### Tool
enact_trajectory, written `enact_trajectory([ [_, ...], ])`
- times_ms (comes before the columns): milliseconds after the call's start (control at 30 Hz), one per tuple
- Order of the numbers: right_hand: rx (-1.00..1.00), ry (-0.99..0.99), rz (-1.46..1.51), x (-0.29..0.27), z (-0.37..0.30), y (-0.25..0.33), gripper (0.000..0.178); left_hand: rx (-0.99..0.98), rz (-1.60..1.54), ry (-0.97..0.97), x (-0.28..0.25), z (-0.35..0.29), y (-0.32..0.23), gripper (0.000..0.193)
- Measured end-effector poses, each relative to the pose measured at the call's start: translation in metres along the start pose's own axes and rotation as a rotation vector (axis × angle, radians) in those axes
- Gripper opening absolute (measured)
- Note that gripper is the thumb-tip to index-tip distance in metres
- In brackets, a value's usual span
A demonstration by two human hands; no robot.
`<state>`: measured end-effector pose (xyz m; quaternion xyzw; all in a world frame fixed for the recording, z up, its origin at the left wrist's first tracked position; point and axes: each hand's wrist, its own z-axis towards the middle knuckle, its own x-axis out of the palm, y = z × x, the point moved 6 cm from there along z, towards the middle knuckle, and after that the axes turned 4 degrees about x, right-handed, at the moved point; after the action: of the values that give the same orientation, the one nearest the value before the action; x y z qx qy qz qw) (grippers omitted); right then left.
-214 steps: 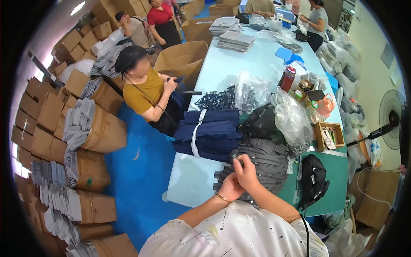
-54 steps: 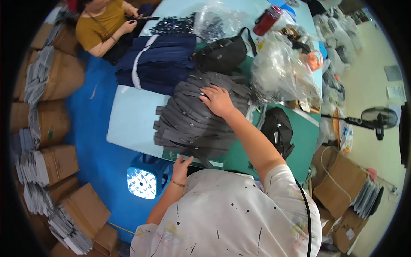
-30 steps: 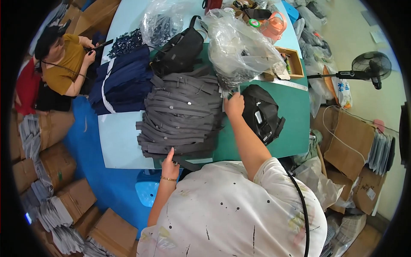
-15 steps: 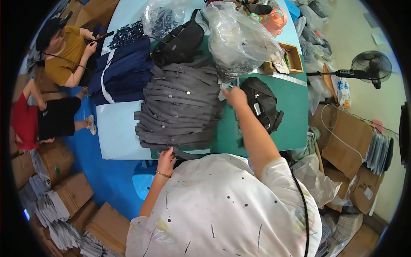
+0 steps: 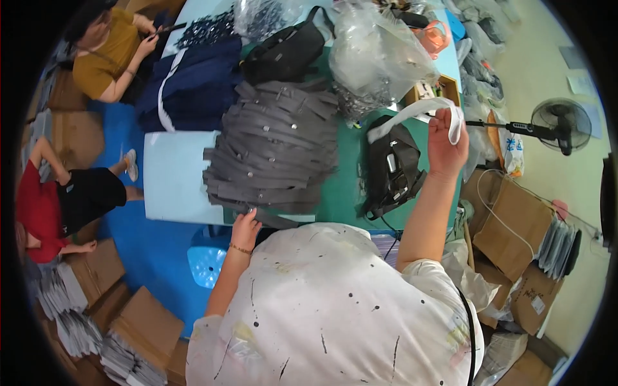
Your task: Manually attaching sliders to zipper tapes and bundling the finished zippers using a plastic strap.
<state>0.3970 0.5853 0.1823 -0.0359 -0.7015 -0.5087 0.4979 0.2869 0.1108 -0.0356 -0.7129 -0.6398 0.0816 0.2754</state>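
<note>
From my remote seat: right hand (image 5: 445, 138) raised at about 2 o'clock, grip closed around a long white fabric strip (image 5: 412, 116) that loops over the fingers and trails left toward the black strapped bag (image 5: 393, 170) lying on the green surface (image 5: 351, 186). Left hand (image 5: 246, 226) sits low at 7 o'clock of the pile, fingers pressed on the near edge of the stack of grey fabric pieces with metal snaps (image 5: 273, 151); I cannot tell if it pinches a piece or just rests on it. The grey stack lies centre, half on green, half on the pale blue surface (image 5: 174, 177). Behind it at 12 o'clock: another black bag (image 5: 286, 51), and a big clear plastic bag stuffed with small parts (image 5: 376, 58) at 1 o'clock. Folded navy blue fabric pile (image 5: 187, 83) at 10 o'clock, a seated person in a mustard top (image 5: 106, 61) working beside it; another person in red top and black shorts (image 5: 58, 206) on the floor at 9 o'clock. Risks as I judge them: the strip's loose end hangs close to the bag straps and could snag, dragging the bag; the grey stack is fanned and uneven, so a tug by the left hand could slide top pieces off the near edge.
</note>
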Motion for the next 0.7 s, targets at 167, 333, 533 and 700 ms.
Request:
enact_trajectory([
  [167, 0.408, 0.324, -0.521, 0.089, -0.059, -0.105, 0.016, 0.051, -0.019, 0.031, 0.005, -0.007, -0.004, 0.033],
  [333, 0.94, 0.458, -0.615, 0.094, -0.145, -0.268, 0.012, -0.008, -0.162, -0.096, -0.01, -0.002, 0.01, 0.045],
  [533, 1.175, 0.351, -0.643, 0.085, -0.174, -0.306, 0.013, 0.094, -0.313, -0.019, -0.024, 0.006, 0.009, 0.052],
  [700, 1.23, 0.247, -0.575, 0.07, -0.178, -0.309, 0.011, 0.015, -0.427, 0.047, -0.006, -0.005, -0.015, 0.068],
])
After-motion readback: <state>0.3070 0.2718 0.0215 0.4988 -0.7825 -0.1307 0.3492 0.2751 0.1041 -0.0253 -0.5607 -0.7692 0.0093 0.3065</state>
